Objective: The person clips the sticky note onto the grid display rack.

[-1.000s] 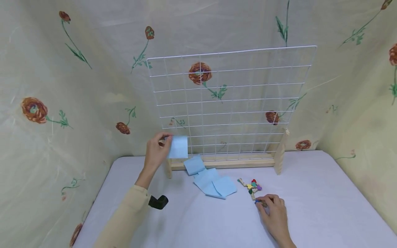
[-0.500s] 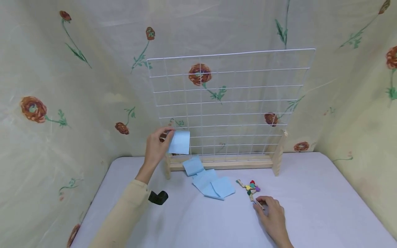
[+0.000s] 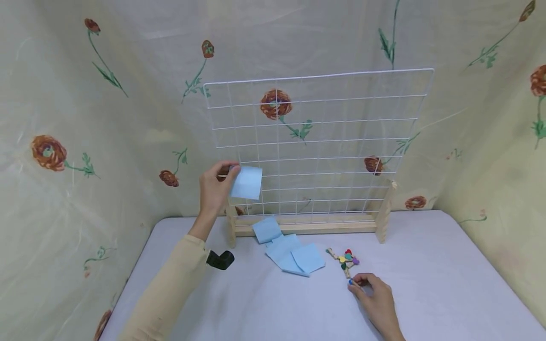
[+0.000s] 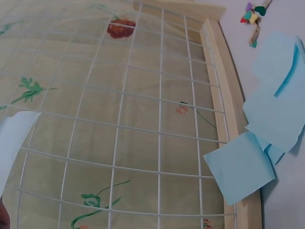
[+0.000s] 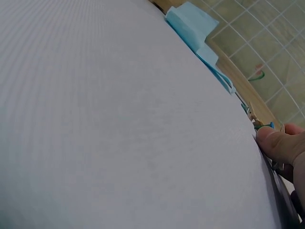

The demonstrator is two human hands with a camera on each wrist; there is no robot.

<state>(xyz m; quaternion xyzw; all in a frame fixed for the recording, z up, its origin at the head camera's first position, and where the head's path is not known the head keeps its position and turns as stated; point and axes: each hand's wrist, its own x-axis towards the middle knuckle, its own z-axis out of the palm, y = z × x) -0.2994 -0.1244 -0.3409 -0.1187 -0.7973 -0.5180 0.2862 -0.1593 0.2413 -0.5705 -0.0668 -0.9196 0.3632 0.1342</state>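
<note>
My left hand (image 3: 213, 192) pinches a light blue sticky note (image 3: 248, 182) by its upper left corner. It holds the note up against the lower left of a white wire grid (image 3: 277, 142). The note's edge (image 4: 14, 140) also enters the left wrist view from the left. On the table at the right, my right hand (image 3: 377, 300) pinches a mini wooden clothespin (image 3: 351, 282) with a blue ornament, partly hidden by the fingers. Several more mini clothespins (image 3: 346, 259) with red, yellow, green and purple ornaments lie just beyond that hand.
The grid stands in a wooden base (image 3: 307, 228) at the back of the white table (image 3: 264, 308). Several blue notes (image 3: 283, 251) overlap in front of it, one leaning on the base. A flower-printed curtain (image 3: 141, 118) surrounds the table. A black strap piece (image 3: 220, 260) sticks out from the left sleeve.
My left hand has raised the note along the grid. My right hand has turned the blue clothespin between its fingers, staying at nearly the same spot.
</note>
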